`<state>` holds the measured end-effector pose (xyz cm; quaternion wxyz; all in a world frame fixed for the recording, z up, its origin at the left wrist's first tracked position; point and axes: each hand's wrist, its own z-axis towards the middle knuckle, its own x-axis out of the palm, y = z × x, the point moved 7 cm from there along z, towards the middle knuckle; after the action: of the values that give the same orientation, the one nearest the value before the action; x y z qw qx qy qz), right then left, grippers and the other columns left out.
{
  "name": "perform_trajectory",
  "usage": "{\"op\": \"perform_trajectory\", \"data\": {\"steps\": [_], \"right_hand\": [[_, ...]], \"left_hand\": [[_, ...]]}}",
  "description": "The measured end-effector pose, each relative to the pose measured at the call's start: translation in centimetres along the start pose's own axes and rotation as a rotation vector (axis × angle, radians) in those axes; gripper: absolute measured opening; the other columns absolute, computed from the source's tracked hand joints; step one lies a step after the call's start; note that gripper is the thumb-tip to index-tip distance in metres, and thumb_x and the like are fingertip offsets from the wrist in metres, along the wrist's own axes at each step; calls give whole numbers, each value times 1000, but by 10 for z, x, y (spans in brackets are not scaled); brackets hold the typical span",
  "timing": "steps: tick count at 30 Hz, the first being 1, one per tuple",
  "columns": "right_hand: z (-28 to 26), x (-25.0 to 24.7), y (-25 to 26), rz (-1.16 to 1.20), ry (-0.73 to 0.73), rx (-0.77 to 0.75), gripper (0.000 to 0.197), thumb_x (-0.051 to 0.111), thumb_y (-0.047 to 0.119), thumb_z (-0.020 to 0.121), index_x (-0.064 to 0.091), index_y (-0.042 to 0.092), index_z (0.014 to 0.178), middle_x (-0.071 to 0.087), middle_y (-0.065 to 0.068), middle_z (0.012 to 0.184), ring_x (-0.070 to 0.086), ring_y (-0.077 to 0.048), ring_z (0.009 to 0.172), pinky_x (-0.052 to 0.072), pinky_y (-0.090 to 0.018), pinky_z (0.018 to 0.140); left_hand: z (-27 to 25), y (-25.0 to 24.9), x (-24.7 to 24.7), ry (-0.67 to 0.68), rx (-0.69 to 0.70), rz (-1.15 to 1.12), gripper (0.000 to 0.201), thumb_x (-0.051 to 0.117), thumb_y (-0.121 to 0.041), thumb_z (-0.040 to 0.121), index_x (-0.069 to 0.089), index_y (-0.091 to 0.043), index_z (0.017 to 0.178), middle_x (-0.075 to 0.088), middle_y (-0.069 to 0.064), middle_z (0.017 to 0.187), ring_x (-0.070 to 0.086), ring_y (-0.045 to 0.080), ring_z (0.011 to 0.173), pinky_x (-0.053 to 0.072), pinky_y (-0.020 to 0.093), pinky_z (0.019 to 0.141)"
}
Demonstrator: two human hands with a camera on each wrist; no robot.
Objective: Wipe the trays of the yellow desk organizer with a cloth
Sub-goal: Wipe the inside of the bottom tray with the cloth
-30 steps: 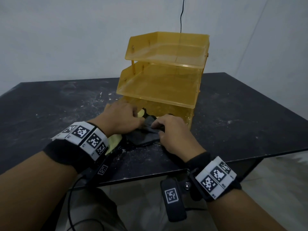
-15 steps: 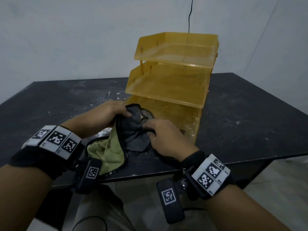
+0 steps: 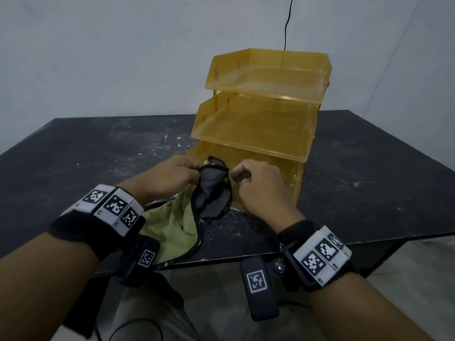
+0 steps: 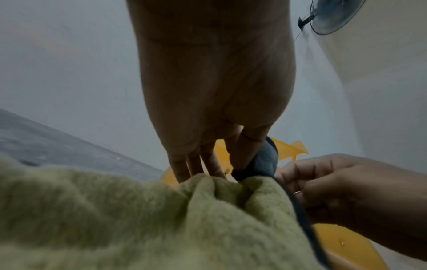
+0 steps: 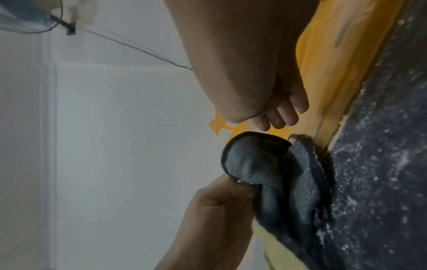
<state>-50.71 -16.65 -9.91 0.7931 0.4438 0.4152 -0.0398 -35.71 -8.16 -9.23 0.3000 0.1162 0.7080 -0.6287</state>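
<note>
While the left hand point(image 3: 172, 177) pinches the upper edge of a two-sided cloth, grey on one face and pale green on the other, with a dark hem point(image 3: 211, 193), the fabric hangs from its fingers down onto the dusty black desk point(image 3: 98, 148) near the front edge. Its green side trails toward the person, past the left wrist. Just to the right of the cloth, the right hand point(image 3: 261, 188) is loosely clenched with curled fingers; the right wrist view shows them clear of the fabric. Directly behind both hands stands the translucent yellow three-tier plastic desk organizer point(image 3: 261, 114), the cloth in front of its bottom tray.
</note>
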Motion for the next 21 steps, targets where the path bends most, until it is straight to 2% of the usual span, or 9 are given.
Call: {"op": "perform_trajectory", "data": {"steps": [3, 5, 7, 8, 10, 12, 15, 19, 21], "right_hand": [[-5, -8, -3, 28, -46, -14, 34, 46, 0, 88, 71, 22, 92, 70, 4, 91, 63, -10, 82, 57, -29, 70], [-8, -14, -7, 24, -94, -8, 25, 51, 7, 90, 71, 22, 91, 69, 7, 86, 63, -10, 79, 55, -26, 65], [-9, -17, -10, 66, -90, 59, 12, 59, 33, 94, 67, 24, 93, 66, 10, 82, 61, -10, 75, 48, -25, 57], [-8, -15, -11, 58, -62, 101, 24, 61, 50, 91, 64, 26, 96, 64, 12, 83, 60, -10, 75, 44, -25, 56], [-2, -6, -14, 5, 20, 165, 40, 69, 62, 81, 57, 30, 103, 63, 11, 87, 60, -10, 78, 42, -26, 56], [5, 4, -14, 55, 72, 170, 36, 80, 38, 80, 56, 33, 106, 69, 8, 92, 65, -11, 81, 49, -28, 59], [9, 8, -9, 284, 64, 100, 31, 69, 4, 84, 64, 28, 103, 70, 7, 79, 63, -1, 65, 49, -17, 57], [9, 1, 3, 459, 13, -59, 32, 63, -6, 82, 70, 23, 94, 56, 6, 66, 42, -2, 46, 36, -16, 48], [8, 5, 6, 509, 23, -112, 36, 61, -7, 81, 71, 27, 88, 52, 6, 70, 44, -7, 54, 39, -22, 53]], "left_hand": [[7, -2, 20, 138, 50, 85, 22, 47, 6, 84, 67, -2, 79, 70, 13, 102, 64, 19, 95, 50, 31, 91], [10, -9, 24, 143, 119, 209, 39, 49, 11, 86, 65, -20, 67, 67, 4, 111, 61, 10, 101, 49, 19, 88], [15, -13, 24, 77, 173, 296, 39, 62, 7, 82, 63, -28, 65, 68, 6, 102, 63, 18, 93, 55, 33, 82], [17, -12, 22, 28, 160, 320, 30, 71, -1, 80, 63, -29, 72, 66, 7, 98, 63, 23, 88, 56, 40, 77], [20, -7, 20, -41, 33, 344, 28, 80, -23, 78, 60, -29, 96, 60, 3, 99, 60, 19, 86, 54, 34, 70], [22, 0, 20, -47, -85, 332, 43, 77, -28, 81, 55, -27, 118, 61, 2, 102, 60, 15, 89, 49, 26, 71], [19, -8, 18, -25, -75, 279, 53, 74, -21, 83, 51, -31, 129, 66, 5, 93, 64, 17, 80, 50, 25, 64], [6, -14, -1, -78, -74, 320, 9, 75, -22, 80, 67, -21, 86, 61, -3, 68, 57, 14, 61, 40, 19, 51], [-5, -16, -14, -157, -62, 239, 21, 82, -24, 74, 65, -13, 81, 61, 1, 63, 57, 13, 52, 41, 24, 47]]}}
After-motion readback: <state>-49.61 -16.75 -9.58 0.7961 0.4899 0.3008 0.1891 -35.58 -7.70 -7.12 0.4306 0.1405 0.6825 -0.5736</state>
